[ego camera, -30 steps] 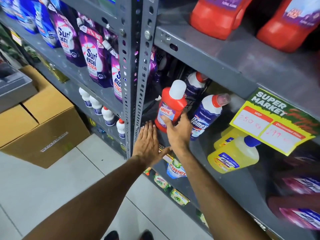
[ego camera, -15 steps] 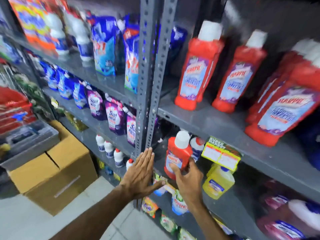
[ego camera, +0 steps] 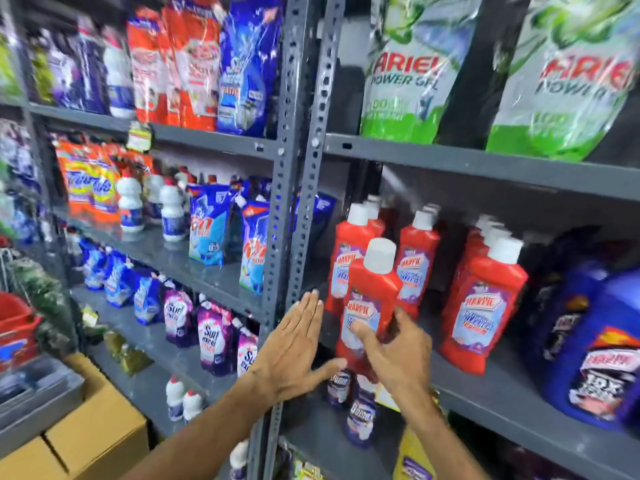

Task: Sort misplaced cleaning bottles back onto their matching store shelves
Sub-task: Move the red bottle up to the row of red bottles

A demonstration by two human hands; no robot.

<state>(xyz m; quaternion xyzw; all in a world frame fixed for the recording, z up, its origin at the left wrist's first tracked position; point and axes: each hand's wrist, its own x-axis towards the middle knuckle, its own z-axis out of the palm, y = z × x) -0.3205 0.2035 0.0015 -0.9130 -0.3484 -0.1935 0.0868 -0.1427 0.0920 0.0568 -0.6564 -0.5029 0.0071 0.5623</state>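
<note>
My right hand [ego camera: 398,355] grips a red Harpic bottle [ego camera: 372,296] with a white cap, held upright in front of the grey shelf [ego camera: 491,393]. On that shelf stand several matching red Harpic bottles [ego camera: 485,299], just behind and to the right of the held one. My left hand [ego camera: 294,344] is flat and open, fingers together, beside the grey perforated upright post [ego camera: 301,202], just left of the held bottle and holding nothing.
Blue Harpic jugs [ego camera: 588,358] stand at the right end of the same shelf. Ariel pouches [ego camera: 405,74] fill the shelf above. Purple Domex bottles [ego camera: 360,414] sit on the shelf below. Detergent pouches fill the left bay. Cardboard boxes [ego camera: 86,434] sit on the floor at lower left.
My right hand has lifted the red bottle from the lower shelf up to the level of the Harpic shelf. The view tilted upward. My left hand stayed open by the post.
</note>
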